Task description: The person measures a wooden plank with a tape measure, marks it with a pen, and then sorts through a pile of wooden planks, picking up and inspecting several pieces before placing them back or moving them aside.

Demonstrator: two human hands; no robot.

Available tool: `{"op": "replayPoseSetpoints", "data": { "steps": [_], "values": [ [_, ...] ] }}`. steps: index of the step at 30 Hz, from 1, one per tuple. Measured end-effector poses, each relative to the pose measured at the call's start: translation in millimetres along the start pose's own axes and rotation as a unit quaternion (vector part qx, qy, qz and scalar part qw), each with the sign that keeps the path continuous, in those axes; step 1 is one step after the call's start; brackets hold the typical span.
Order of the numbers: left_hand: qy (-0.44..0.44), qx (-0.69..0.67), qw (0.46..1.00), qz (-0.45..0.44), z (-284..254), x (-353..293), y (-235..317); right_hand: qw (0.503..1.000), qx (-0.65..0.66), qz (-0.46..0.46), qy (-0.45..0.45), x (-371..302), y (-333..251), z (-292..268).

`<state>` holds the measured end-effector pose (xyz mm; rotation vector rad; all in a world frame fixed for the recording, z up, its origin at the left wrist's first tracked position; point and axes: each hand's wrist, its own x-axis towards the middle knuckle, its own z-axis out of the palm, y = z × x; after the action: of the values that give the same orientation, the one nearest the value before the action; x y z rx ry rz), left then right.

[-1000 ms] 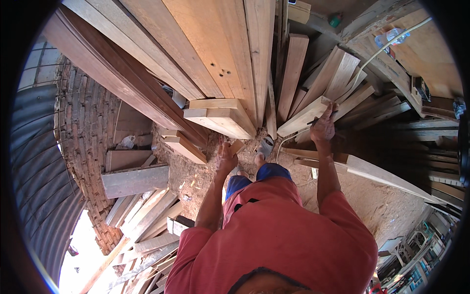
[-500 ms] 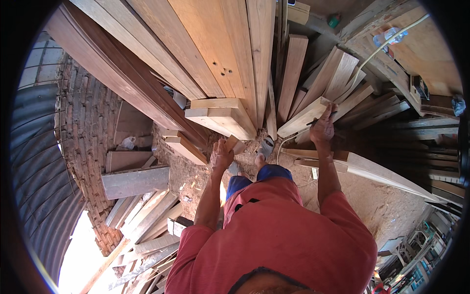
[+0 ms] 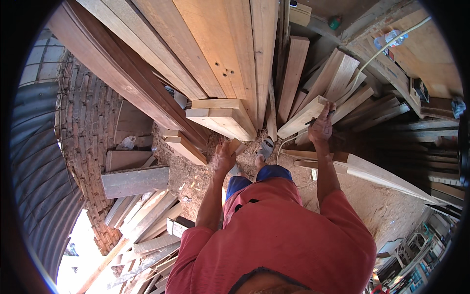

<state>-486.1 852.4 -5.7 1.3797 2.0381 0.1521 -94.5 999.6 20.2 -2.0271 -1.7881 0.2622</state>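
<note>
My left hand (image 3: 224, 157) is closed around a short wood block (image 3: 237, 146), in front of the workbench-height planks. My right hand (image 3: 321, 128) grips a thin dark pencil-like stick (image 3: 310, 122), partly hidden by the fingers. That hand is raised beside the near end of a pale timber beam (image 3: 304, 119); I cannot tell whether they touch. Ahead of the left hand lie wide light boards (image 3: 210, 54), with two stacked pale wood pieces (image 3: 220, 115) at their near end.
Another pale piece (image 3: 185, 149) sits left of my left hand. Long timber (image 3: 377, 171) extends rightward past my right forearm. Stacked lumber (image 3: 411, 134) fills the right side, and scrap planks (image 3: 147, 220) lie at lower left. A cable (image 3: 377, 51) runs at upper right.
My left hand has shifted slightly right and turned, with the wood block still in it. My right hand has moved slightly left, and the pencil-like stick has tilted.
</note>
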Motion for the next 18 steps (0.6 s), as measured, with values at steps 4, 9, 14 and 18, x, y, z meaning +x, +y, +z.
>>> {"op": "replayPoseSetpoints", "data": {
  "steps": [4, 9, 14, 18],
  "values": [
    [0.007, 0.001, 1.000, -0.001, 0.0, -1.9, 1.0, 0.999, -0.031, -0.006, 0.015, 4.4, -3.7, 2.3],
    [0.004, -0.005, 1.000, -0.008, 0.4, -2.0, 1.9, 0.996, -0.009, 0.060, -0.071, 23.5, -13.9, 6.8],
    [0.008, -0.002, 1.000, -0.003, 1.9, -2.3, 0.1, 0.996, -0.005, 0.043, -0.076, 58.9, -26.1, 25.3],
    [0.010, -0.008, 1.000, 0.007, 2.9, -3.5, -1.2, 0.997, -0.003, -0.075, -0.008, 91.4, -31.7, 56.1]
  ]
}}
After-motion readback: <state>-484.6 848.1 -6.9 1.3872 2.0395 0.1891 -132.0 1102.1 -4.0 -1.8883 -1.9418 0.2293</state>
